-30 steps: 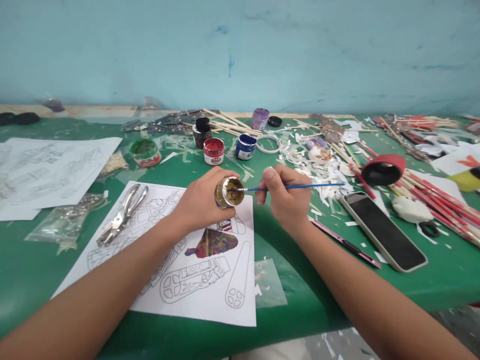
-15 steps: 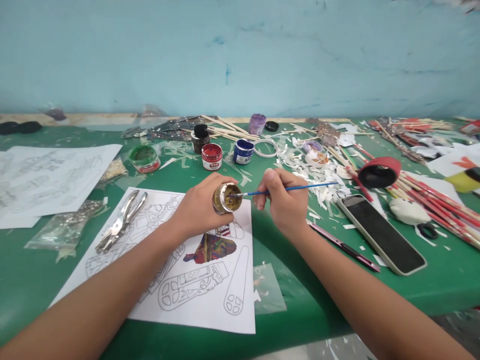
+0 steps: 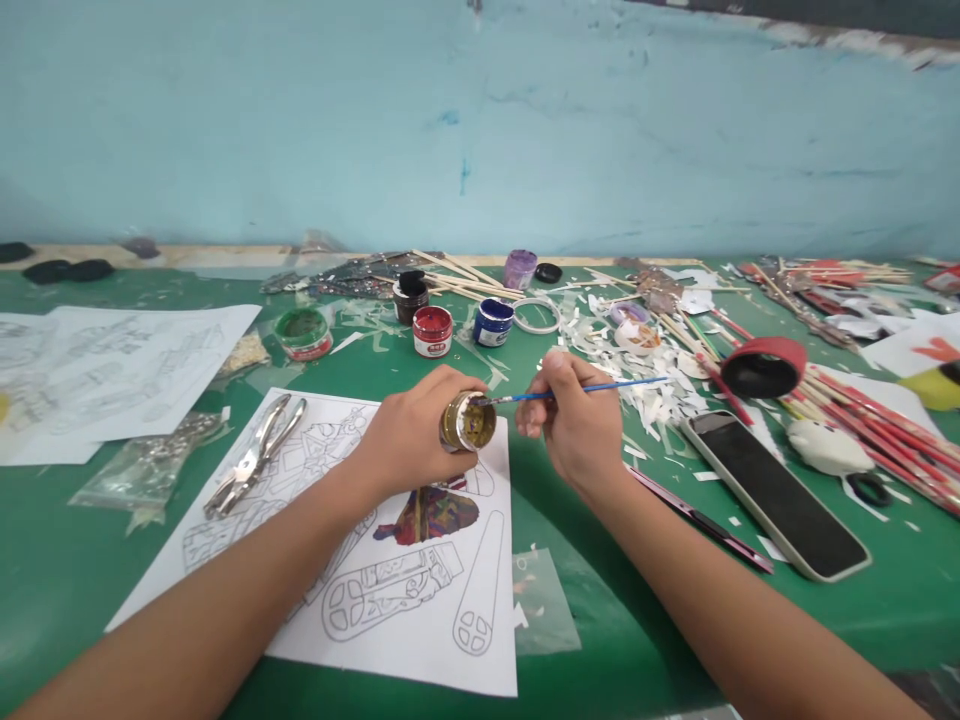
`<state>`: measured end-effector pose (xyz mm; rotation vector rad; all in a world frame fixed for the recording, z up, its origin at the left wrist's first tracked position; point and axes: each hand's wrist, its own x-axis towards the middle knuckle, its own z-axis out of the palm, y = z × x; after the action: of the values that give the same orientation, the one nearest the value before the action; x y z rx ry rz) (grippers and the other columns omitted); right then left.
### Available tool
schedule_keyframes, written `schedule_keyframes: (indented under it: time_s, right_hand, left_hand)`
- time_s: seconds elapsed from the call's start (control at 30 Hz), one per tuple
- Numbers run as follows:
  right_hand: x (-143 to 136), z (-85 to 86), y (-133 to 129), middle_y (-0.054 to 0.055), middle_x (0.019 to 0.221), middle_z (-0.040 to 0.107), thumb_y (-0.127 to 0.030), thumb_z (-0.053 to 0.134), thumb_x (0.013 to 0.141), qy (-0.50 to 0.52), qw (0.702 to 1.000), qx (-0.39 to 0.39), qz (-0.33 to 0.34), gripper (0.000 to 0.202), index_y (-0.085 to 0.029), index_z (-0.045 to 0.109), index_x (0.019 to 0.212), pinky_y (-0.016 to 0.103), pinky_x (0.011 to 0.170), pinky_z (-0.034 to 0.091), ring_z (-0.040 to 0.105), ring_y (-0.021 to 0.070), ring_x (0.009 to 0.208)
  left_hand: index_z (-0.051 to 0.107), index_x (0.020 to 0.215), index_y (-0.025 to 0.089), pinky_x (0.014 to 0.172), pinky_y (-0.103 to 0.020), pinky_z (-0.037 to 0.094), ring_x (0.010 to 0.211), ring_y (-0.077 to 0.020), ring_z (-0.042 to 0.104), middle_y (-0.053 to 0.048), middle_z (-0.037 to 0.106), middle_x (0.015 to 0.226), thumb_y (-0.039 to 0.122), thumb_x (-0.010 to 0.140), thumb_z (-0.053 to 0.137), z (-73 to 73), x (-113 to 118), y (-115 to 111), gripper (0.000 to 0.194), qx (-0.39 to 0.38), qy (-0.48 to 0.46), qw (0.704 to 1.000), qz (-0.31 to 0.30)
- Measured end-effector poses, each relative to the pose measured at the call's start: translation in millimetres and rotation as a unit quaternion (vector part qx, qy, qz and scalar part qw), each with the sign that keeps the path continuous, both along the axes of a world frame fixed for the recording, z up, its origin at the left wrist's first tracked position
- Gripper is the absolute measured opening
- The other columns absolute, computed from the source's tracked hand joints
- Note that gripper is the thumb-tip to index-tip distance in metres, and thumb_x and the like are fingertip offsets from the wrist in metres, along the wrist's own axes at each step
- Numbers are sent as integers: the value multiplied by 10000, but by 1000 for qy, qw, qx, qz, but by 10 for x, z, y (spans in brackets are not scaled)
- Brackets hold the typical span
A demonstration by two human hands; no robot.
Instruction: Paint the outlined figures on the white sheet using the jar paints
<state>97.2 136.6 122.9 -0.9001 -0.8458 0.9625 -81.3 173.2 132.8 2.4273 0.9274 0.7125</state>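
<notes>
My left hand (image 3: 412, 425) is wrapped round a small paint jar (image 3: 466, 424), tipped so its mouth faces me, with yellowish-brown paint inside. Between the fingers of my right hand (image 3: 574, 415) is a thin blue paintbrush (image 3: 600, 386), its bristle end at the jar's rim. Under my left hand and forearm lies a white sheet (image 3: 285, 630) printed with outline drawings. One shape (image 3: 427, 515) on it is painted in dark red, blue and yellow-brown. Silver hole-punch pliers (image 3: 255, 455) rest on the sheet's left part.
Behind my hands stand open jars of green (image 3: 303, 333), red (image 3: 433, 331) and blue paint (image 3: 493, 322). Paper scraps, sticks (image 3: 885, 430), a phone (image 3: 776, 495) and a pink-edged cutter (image 3: 701, 520) lie to the right. More printed sheets (image 3: 127, 370) and a plastic bag (image 3: 150, 465) are at left.
The brush tip has moved from deeper inside the jar up to its rim, and the brush slants more. The camera view has shifted slightly, so the scene sits lower in the picture.
</notes>
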Motion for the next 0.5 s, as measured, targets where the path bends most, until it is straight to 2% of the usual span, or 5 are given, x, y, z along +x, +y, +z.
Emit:
schedule_keyframes:
  time_s: [0.27, 0.4, 0.5]
  right_hand:
    - [5, 64, 8, -86, 336, 450, -588, 753, 745, 27, 1000, 4, -4, 483, -215, 521, 544, 240, 342, 431, 418, 82, 268]
    - [30, 56, -11, -81, 325, 423, -649, 691, 774, -6, 1000, 1, 5, 520, -225, 502, 540, 248, 321, 405, 406, 93, 258]
    - [66, -21, -9, -46, 347, 476, -721, 587, 812, -68, 996, -22, 46, 564, -219, 542, 557, 255, 313, 397, 463, 117, 277]
  left_hand:
    - [578, 1149, 232, 863, -360, 514, 1014, -223, 649, -34, 636, 1147, 179, 671, 666, -37, -21, 46, 489, -16, -57, 998, 19]
    - [593, 1127, 222, 881, -363, 509, 1017, -229, 648, -35, 646, 1134, 189, 655, 684, -56, -7, 64, 482, -26, -80, 996, 28]
    - [611, 1109, 205, 890, -355, 507, 1017, -229, 649, -37, 658, 1115, 181, 645, 690, -84, 6, 95, 471, -18, -104, 993, 51]
